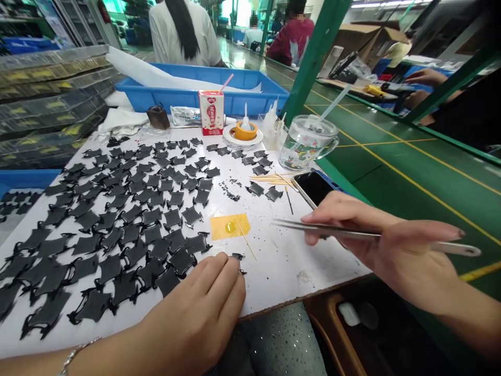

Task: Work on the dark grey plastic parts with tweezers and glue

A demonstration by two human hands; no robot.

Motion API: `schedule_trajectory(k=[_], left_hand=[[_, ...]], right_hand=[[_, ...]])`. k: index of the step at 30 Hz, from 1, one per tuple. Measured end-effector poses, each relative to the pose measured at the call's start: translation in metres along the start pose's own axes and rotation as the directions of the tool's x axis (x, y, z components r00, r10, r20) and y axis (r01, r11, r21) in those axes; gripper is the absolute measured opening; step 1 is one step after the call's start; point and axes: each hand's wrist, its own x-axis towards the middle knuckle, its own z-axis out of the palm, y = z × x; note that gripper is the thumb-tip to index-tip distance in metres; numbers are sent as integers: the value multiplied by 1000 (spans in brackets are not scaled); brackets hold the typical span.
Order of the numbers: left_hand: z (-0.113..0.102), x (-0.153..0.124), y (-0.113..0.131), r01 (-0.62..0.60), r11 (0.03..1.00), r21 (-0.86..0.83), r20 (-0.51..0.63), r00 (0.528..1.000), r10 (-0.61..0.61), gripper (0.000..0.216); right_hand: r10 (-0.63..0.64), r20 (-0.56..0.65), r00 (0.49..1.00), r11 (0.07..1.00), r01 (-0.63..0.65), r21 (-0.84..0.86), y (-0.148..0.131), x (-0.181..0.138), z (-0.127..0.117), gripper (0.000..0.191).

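My right hand [360, 230] is closed round metal tweezers [336, 230], whose tips point left above the table. My left hand [207, 308] rests near the table's front edge, fingers curled over a small black plastic part [239, 257]; only its right end shows past the fingertips. Just beyond that hand lies a yellow sheet [219, 227] bearing a glossy clear drop. A wooden toothpick [247, 241] has one end on the sheet and the other on the table. Many similar black parts [133, 250] lie in rows to the left.
A phone [313, 187], a lidded glass mug [303, 146] and loose toothpicks [270, 179] lie on the right. Tiny black bits [231, 190] are scattered mid-table. Behind stand a drink carton [212, 112], orange tape [246, 130] and a blue bin [164, 99]. Other people sit beyond.
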Motion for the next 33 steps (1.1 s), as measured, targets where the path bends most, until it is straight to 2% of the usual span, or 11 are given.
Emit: schedule_trajectory(k=[2, 4, 7, 9, 11, 13, 15, 22, 26, 28, 33], left_hand=[[1, -1, 0, 16, 999, -30, 23, 1000, -15, 47], [4, -3, 2, 49, 997, -57, -29, 998, -51, 46], [7, -3, 2, 78, 994, -71, -95, 992, -85, 40], [5, -1, 2, 62, 995, -76, -15, 998, -63, 36], [4, 0, 1, 47, 996, -79, 53, 998, -43, 33], [4, 0, 0, 44, 996, -83, 37, 998, -41, 30], [4, -1, -1, 50, 995, -88, 34, 998, -47, 27], [11, -6, -1, 61, 994, -93, 50, 997, -57, 21], [26, -11, 4, 75, 994, -85, -118, 989, -85, 18], [30, -13, 7, 86, 993, -77, -162, 982, -97, 18], [25, -14, 11, 117, 988, -96, -60, 991, -123, 22]], right_hand=[[92, 16, 996, 940, -92, 329, 4, 3, 14, 67], [148, 46, 988, 864, -152, 479, 10, 6, 27, 61], [226, 0, 974, 875, -203, 440, 20, 13, 43, 26], [255, -8, 967, 891, -232, 390, 24, 17, 49, 22], [286, 41, 957, 893, -282, 350, 26, 20, 53, 20], [306, 88, 948, 898, -318, 304, 27, 20, 54, 15], [284, 94, 954, 916, -299, 266, 26, 18, 55, 8], [183, 122, 976, 961, -203, 186, 21, 14, 59, 12], [170, 146, 975, 965, -195, 177, 20, 12, 60, 13], [165, 151, 975, 968, -189, 165, 19, 12, 60, 13], [151, 144, 978, 972, -174, 159, 17, 14, 58, 13]])
